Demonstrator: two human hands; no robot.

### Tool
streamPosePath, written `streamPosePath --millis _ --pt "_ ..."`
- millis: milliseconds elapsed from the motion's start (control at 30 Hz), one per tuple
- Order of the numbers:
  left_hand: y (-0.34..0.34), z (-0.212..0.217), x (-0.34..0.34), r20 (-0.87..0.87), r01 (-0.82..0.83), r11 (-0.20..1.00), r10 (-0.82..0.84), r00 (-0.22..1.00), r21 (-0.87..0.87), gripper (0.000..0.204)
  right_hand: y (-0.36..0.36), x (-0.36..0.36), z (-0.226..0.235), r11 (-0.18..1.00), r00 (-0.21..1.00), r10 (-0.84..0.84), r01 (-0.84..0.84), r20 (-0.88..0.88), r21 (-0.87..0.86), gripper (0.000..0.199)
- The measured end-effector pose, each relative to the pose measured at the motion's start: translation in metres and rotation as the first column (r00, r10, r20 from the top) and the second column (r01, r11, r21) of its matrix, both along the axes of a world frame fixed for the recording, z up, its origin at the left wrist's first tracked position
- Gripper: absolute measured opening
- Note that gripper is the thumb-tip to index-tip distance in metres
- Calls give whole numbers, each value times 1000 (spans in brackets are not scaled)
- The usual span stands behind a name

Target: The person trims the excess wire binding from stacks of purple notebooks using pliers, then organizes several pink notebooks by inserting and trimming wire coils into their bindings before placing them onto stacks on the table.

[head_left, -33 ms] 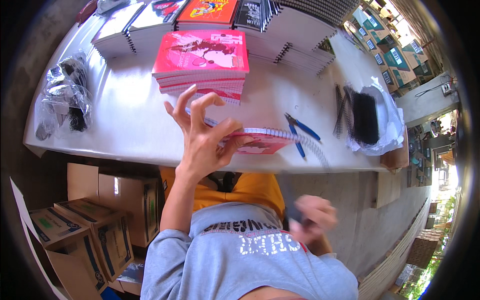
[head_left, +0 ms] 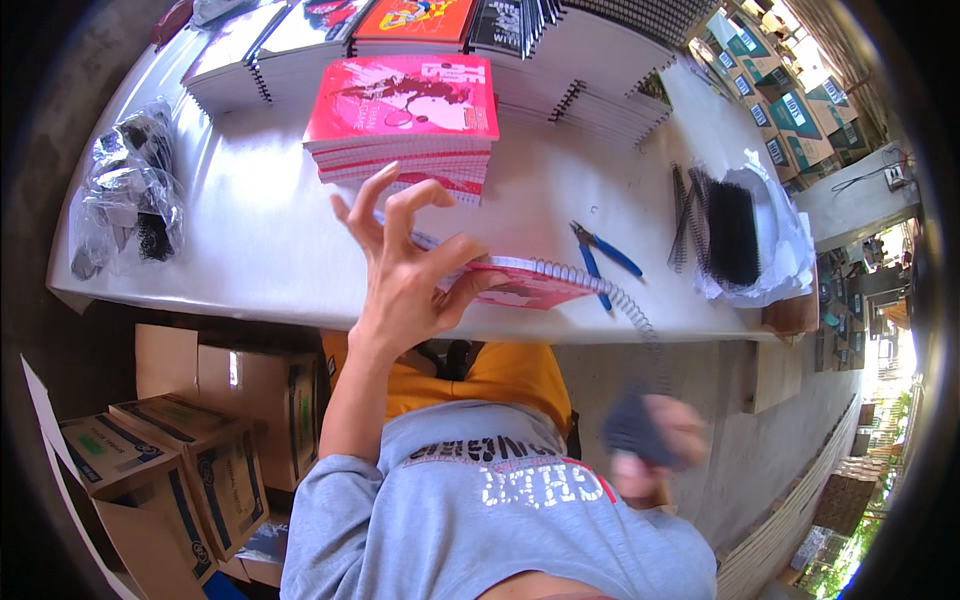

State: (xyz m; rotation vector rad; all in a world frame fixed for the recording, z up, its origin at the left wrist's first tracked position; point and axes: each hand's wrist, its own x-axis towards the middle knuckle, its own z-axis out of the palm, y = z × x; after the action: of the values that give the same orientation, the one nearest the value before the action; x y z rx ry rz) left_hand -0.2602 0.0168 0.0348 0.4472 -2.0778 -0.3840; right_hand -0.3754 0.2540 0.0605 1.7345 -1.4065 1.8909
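Note:
My left hand (head_left: 405, 265) grips a pink notebook (head_left: 535, 285) at its left end, thumb in front and the other fingers curled above. The notebook is tilted, its punched spine edge up. A wire spiral coil (head_left: 628, 300) runs along that edge and hangs off the right end, curving down toward my right hand (head_left: 672, 440). That hand is smeared by motion in front of my shirt, closed round a dark grey thing (head_left: 637, 432) whose kind I cannot make out. Blue-handled cutting pliers (head_left: 597, 262) lie on the table (head_left: 250, 235) just beyond the notebook.
Pink notebooks (head_left: 400, 105) stand stacked behind my left hand. Rows of other spiral-bound books (head_left: 415, 25) fill the table's far side. Black coils (head_left: 728, 230) lie on crumpled white wrapping at right; a clear plastic bag (head_left: 130, 190) lies at left. Cardboard boxes (head_left: 180, 460) are at lower left.
My right hand has moved a little to the right, and more of the dark grey thing shows. The coil's loose end hangs lower. My left hand has barely moved.

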Motion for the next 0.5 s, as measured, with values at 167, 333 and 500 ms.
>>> streamPosePath --millis 167,333,500 --pt "2 6 -5 43 74 994 -71 997 -81 48 22 -71 60 983 975 184 -182 128 -22 48" --pt "8 -4 -5 -24 -48 994 46 999 -96 59 -53 -123 37 881 920 202 -321 337 349 30" --pt "12 -6 -7 -46 -81 996 79 996 -31 58 -104 -90 5 507 615 645 -789 453 348 35"
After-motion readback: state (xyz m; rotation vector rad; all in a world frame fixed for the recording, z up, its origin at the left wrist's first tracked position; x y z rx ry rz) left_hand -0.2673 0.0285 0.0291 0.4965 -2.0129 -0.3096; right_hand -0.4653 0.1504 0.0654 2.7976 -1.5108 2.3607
